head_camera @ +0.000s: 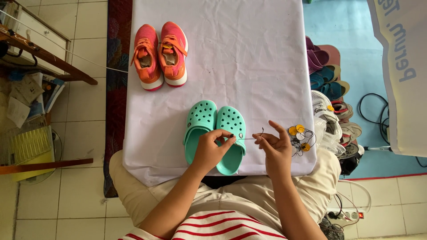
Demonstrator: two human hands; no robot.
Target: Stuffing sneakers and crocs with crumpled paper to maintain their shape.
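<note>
A pair of mint-green clogs [202, 118] lies side by side near the front edge of a table covered in white cloth [249, 53]. My left hand [211, 149] rests on the right clog's heel strap and pinches one end of a thin dark string [249, 138]. My right hand [273, 146] pinches the string's other end just right of the clogs. A small heap of yellow round tags on dark strings [299, 137] lies beside my right hand.
A pair of pink-and-orange sneakers [160, 55] stands at the table's back left. A pile of sandals and shoes [331, 102] lies on the floor to the right. A wooden desk [42, 51] and papers are at the left.
</note>
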